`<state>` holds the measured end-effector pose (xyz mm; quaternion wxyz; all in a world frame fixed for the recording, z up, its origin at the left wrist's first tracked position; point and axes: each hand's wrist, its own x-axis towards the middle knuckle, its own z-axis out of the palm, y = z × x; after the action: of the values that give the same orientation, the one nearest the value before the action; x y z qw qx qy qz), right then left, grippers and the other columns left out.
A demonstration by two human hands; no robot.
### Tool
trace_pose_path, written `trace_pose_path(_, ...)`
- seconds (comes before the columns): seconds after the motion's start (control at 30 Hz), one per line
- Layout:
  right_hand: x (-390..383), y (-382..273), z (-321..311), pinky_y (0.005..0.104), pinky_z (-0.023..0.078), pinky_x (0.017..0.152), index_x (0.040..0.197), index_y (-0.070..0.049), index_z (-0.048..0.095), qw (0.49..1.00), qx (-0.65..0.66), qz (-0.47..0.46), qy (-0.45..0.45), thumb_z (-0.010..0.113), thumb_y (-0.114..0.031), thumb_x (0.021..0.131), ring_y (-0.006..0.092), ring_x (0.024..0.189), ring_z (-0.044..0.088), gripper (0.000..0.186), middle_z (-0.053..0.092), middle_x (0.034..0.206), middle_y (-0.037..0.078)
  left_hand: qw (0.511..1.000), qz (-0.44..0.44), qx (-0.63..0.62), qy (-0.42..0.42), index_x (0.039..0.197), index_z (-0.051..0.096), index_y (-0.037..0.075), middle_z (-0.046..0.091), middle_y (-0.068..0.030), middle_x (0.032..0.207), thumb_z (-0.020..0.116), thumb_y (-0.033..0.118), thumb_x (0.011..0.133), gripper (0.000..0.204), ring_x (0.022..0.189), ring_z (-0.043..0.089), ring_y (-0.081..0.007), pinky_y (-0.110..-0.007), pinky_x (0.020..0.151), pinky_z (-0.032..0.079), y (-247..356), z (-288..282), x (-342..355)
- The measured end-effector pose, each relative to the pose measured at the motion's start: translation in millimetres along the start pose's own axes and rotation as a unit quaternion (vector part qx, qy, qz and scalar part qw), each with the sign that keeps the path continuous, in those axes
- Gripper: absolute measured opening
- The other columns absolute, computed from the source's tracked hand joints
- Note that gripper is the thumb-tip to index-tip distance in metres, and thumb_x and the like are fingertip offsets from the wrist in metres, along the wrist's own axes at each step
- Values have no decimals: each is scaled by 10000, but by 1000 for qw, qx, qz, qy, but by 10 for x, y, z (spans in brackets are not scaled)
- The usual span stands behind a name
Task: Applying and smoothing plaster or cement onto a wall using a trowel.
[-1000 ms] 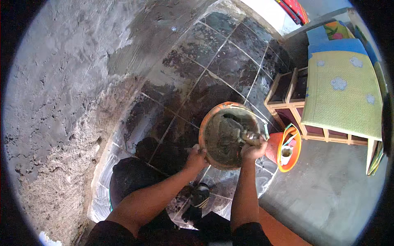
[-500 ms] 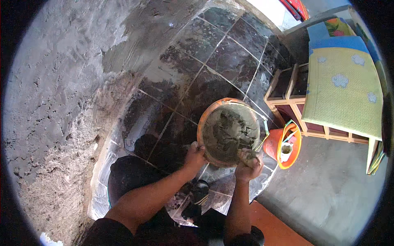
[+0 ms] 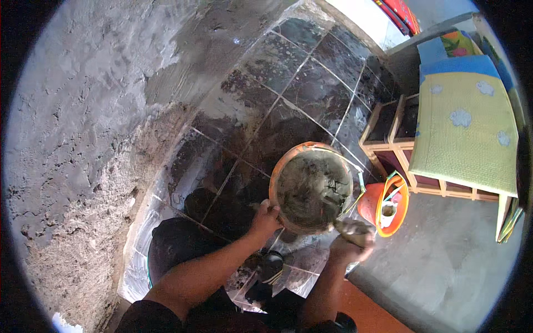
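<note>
A round orange bucket (image 3: 276, 180) of wet grey mortar (image 3: 311, 186) stands in front of me on dark tiles. Its near-left rim is gripped by my left hand (image 3: 265, 220), thumb over the edge, the other fingers hidden outside. My right hand (image 3: 350, 247) is closed around a grey, mortar-coated tool (image 3: 355, 232) just off the near-right rim. Motion blurs that hand, and the tool's exact kind is unclear. A cord-like handle (image 3: 362, 186) hangs along the bucket's right side.
Right of the mortar bucket, an orange pail (image 3: 383, 205) holds a white container (image 3: 387, 211). A wooden rack (image 3: 400, 139) draped with a yellow patterned mat (image 3: 461, 139) stands farther right. The rough, partly plastered wall (image 3: 100, 139) rises on my left. My sandalled foot (image 3: 272, 266) is below.
My right hand has moved from over the bucket's near-right rim outward to the right and slightly nearer me, carrying the tool. My left hand keeps its grip on the rim.
</note>
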<state>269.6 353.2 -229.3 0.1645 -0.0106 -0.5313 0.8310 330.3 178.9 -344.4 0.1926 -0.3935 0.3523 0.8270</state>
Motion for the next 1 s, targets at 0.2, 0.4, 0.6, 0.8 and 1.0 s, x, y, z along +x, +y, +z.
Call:
trace_pose_path(0.2,863,496,-292,386,474,633,745,-59,537,996,-73,-45,17,511,-306,875,236,598,537,281,537,633,86,997,15,-71,-25,1283,370,31,510,-153,1204,442,200,1039,305,1043,599,-262,-407,832,562,-84,49,71)
trace_pose_path(0.4,721,799,-302,402,502,637,793,-64,533,968,-46,-3,248,469,-321,882,255,625,568,279,548,680,93,997,23,-52,-49,1291,400,47,543,-128,1175,447,218,1038,309,1011,606,-238,-377,810,543,-188,-17,191)
trace_pose_path(0.6,307,695,-394,433,528,637,843,-17,551,958,-76,27,277,455,-365,842,305,645,603,360,588,712,151,983,109,148,-8,1354,341,96,540,-131,1188,487,243,1023,391,1023,611,-264,-409,842,556,-575,-290,549)
trace_pose_path(0.8,-113,486,-245,426,524,655,791,-13,559,995,-31,29,90,474,-363,825,312,680,616,362,601,698,152,998,39,23,-52,1342,363,82,542,-123,1213,446,209,1033,345,1032,613,-259,-430,862,554,-7,4,86)
trace_pose_path(1.0,-393,391,22,390,519,680,723,26,569,972,-216,-55,73,504,-400,856,286,642,618,451,605,677,171,1000,11,-27,-4,1305,396,65,542,-128,1201,454,199,1028,313,1025,612,-274,-457,898,555,26,60,55)
